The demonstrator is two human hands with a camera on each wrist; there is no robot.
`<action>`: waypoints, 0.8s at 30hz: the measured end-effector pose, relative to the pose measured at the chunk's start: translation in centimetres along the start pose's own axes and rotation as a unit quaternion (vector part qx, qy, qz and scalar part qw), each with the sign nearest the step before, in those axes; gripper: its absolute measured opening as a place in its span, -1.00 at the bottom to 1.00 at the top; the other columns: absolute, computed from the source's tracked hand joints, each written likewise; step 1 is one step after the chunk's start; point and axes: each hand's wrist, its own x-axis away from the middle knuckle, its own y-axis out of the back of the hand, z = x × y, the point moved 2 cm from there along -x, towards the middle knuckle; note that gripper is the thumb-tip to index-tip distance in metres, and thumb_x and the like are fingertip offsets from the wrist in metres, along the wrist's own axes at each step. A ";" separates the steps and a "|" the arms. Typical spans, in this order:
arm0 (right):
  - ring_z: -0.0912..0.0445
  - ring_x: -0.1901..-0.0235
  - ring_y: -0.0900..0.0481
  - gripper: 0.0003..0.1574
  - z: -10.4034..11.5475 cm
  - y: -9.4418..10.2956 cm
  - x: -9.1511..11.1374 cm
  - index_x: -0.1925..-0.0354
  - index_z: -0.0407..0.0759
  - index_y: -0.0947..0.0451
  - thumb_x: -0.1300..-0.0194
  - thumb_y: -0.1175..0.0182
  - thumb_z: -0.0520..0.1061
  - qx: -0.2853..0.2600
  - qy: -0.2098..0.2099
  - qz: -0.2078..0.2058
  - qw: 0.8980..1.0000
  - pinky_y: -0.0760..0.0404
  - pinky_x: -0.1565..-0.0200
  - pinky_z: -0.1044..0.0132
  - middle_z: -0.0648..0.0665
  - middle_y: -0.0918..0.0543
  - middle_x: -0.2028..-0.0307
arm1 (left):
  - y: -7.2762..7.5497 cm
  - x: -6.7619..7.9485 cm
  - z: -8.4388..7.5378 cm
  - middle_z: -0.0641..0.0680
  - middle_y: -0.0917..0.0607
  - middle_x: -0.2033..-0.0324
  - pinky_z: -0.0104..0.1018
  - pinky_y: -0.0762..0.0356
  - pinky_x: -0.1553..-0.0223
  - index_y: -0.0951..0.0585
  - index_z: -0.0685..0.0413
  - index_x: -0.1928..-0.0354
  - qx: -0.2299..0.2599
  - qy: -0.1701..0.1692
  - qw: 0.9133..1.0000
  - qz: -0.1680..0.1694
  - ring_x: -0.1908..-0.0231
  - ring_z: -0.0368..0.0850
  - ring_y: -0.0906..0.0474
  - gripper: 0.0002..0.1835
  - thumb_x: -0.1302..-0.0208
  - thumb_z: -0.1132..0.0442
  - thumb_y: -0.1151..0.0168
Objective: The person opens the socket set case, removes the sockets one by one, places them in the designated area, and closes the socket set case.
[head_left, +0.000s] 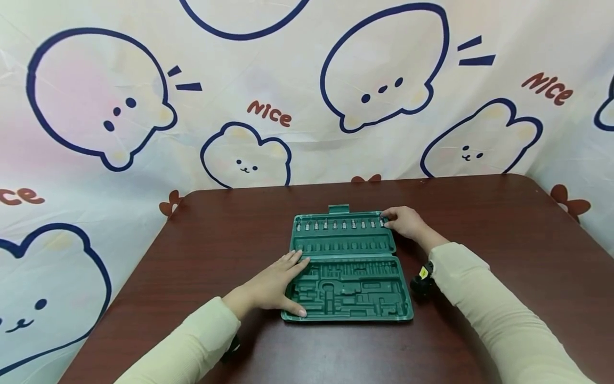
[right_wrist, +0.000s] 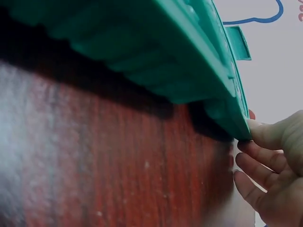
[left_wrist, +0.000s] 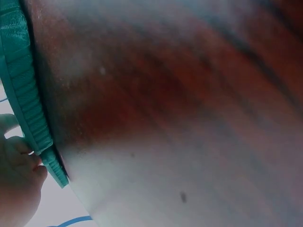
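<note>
A green plastic tool case (head_left: 352, 290) lies unfolded on the table, its moulded slots facing up. A row of small metal sockets (head_left: 334, 225) fills the top of the far half. My left hand (head_left: 273, 282) rests on the case's left edge with fingers spread, thumb on the near half. At the far right corner, my right hand (head_left: 406, 221) pinches the last socket (head_left: 382, 220) of the row between thumb and index finger. In the right wrist view the thumb (right_wrist: 267, 135) lies against the case's rim, and the socket is hidden there.
The dark brown wooden table (head_left: 230, 224) extends around the case. A green latch tab (head_left: 339, 209) sticks out from the far edge of the case. Behind the table hangs a pale cloth (head_left: 307, 69) printed with cartoon heads.
</note>
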 end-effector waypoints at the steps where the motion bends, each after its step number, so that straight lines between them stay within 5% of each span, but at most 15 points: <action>1: -0.18 0.03 -0.31 -0.58 0.1 0.0 -0.1 -0.07 -0.32 -0.36 -0.22 -0.01 -0.26 0.007 0.003 0.007 1.000 -0.36 0.11 0.03 -0.38 -0.35 -0.02 | 0.0 0.0 0.0 0.13 0.13 -0.30 -0.03 0.11 -0.16 0.06 0.01 -0.33 -0.002 0.000 1.000 0.000 -0.27 0.01 0.27 0.15 0.29 -0.46 -0.04; 9: -0.20 0.04 -0.30 -0.57 0.9 0.2 -0.3 -0.07 -0.39 -0.32 -0.20 0.01 -0.33 0.048 0.025 0.036 0.998 -0.35 0.11 0.01 -0.42 -0.34 0.00 | 0.2 0.0 0.0 0.13 0.10 -0.30 -0.06 0.03 -0.15 0.03 0.01 -0.32 -0.026 0.002 1.000 -0.003 -0.27 0.01 0.23 0.16 0.31 -0.49 -0.02; 16: -0.13 0.19 -0.30 -0.62 1.0 0.3 -0.3 0.00 -0.36 -0.35 -0.16 -0.02 -0.39 0.014 0.024 0.022 0.999 -0.37 0.28 0.11 -0.39 -0.30 0.10 | 0.3 -0.1 -0.1 0.13 0.05 -0.29 -0.09 -0.05 -0.13 -0.01 0.02 -0.32 -0.052 0.003 0.999 -0.008 -0.26 0.01 0.16 0.16 0.32 -0.51 0.00; 24: -0.20 0.10 -0.17 -0.61 1.2 0.2 -0.3 0.00 -0.38 -0.39 -0.15 -0.03 -0.36 0.075 0.032 0.007 0.997 -0.29 0.20 0.04 -0.40 -0.29 0.07 | 0.4 0.0 -0.2 0.14 0.04 -0.29 -0.08 -0.04 -0.13 -0.01 0.04 -0.32 -0.050 0.003 0.999 -0.005 -0.26 0.02 0.15 0.15 0.30 -0.48 -0.04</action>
